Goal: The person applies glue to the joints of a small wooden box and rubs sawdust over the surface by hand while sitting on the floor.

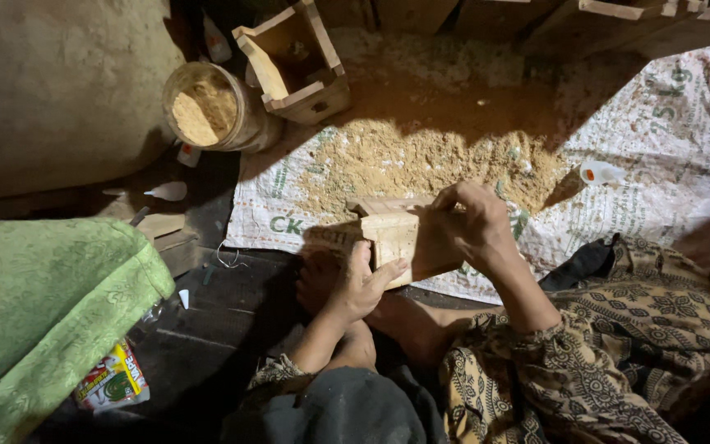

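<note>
On a sawdust-strewn sack [659,156], both hands are gripping a small wooden box [394,234]. Left hand [359,284] is clasping its near side; right hand [474,222] is curling closed over its top.

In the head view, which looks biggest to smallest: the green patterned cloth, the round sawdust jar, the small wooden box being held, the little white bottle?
1. Green patterned cloth, though nearest the camera
2. Round sawdust jar and small wooden box: alike, unranked
3. Little white bottle

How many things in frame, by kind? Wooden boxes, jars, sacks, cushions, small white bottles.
Wooden boxes: 2, one held by left hand and right hand, the held box, plus the open box at top
Sawdust jar: 1
Printed sack: 1
Green cushion: 1
Small white bottle: 1
Total: 6
</note>
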